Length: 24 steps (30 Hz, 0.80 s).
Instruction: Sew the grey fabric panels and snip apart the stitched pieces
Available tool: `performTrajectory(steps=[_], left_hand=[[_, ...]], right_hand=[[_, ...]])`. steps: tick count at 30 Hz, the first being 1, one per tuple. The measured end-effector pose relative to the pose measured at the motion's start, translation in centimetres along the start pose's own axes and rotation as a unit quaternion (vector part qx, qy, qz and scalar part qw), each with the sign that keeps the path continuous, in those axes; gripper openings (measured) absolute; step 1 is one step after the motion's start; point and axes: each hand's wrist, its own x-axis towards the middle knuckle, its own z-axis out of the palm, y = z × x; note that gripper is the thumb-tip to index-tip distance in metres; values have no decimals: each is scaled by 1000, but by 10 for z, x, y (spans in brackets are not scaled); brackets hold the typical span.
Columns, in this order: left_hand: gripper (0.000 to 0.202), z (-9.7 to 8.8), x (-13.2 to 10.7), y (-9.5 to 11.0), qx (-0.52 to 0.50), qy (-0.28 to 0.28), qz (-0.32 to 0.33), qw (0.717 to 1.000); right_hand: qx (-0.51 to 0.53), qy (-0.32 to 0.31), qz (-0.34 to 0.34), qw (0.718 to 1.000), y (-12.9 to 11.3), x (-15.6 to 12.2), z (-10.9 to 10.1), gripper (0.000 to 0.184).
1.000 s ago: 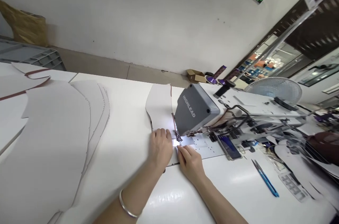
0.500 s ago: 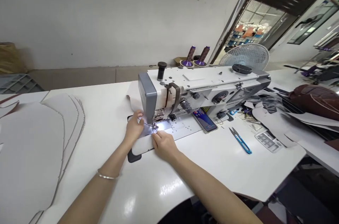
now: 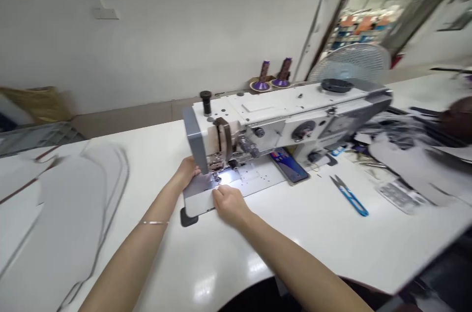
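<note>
The left hand (image 3: 188, 170) sits at the far edge of one pale sheet (image 3: 197, 193). Its fingers curl out of sight, so you cannot tell if they pinch. The right hand (image 3: 226, 202) has its fingers pressed together, pushing down on the same sheet. The sheet lies flat under the needle of one white sewing machine (image 3: 280, 125). Just beside the machine are one phone (image 3: 287, 165) and one pair of blue snips (image 3: 350, 196). Behind it stand two thread spools (image 3: 273, 75). One bangle (image 3: 154, 222) circles the left wrist
</note>
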Motion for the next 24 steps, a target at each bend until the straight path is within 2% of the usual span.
performTrajectory(steps=[2, 5, 6, 7, 8, 9, 10, 11, 13, 16, 18, 20, 22, 24], left_hand=[[28, -36, -33, -5, 61, 62, 18, 996], [31, -110, -114, -17, 163, 198, 63, 965], [32, -135, -146, -22, 206, 249, 75, 943], [36, -159, -177, -29, 326, 302, 101, 890], [40, -180, -206, -36, 435, 326, 102, 833], [44, -199, -232, -43, 516, 328, 80, 787], [49, -213, -252, -51, 574, 317, 57, 753], [52, -223, -268, -57, 614, 293, 42, 732], [50, -231, -285, -67, 658, 255, 35, 707], [40, -226, -286, -66, 669, 252, 51, 697], [37, -225, -281, -56, 637, 260, 34, 725], [35, -231, -278, -39, 577, 271, -23, 770], [36, -236, -274, -15, 502, 321, -76, 799], [37, -232, -268, 10, 434, 395, -65, 807]], right_hand=[[13, 13, -2, 1000, -1, -3, 0, 24], [29, 18, -7, 999, -1, -3, 2, 25], [36, 19, -8, 999, -1, -2, 3, 26], [42, 19, -11, 999, -2, -1, 5, 27], [46, 20, -14, 999, -2, 0, 6, 28], [49, 23, -18, 998, -3, 0, 7, 29], [49, 26, -22, 998, -4, 1, 7, 30], [48, 29, -26, 998, -5, 0, 7, 31], [44, 33, -28, 998, -7, -1, 7, 32], [35, 33, -22, 999, -8, -4, 5, 34], [31, 34, -19, 999, -7, -6, 3, 35], [28, 35, -14, 999, -6, -9, 3, 35], [34, 40, -9, 999, -5, -10, 4, 35], [64, 45, -8, 997, -8, -11, 2, 35]])
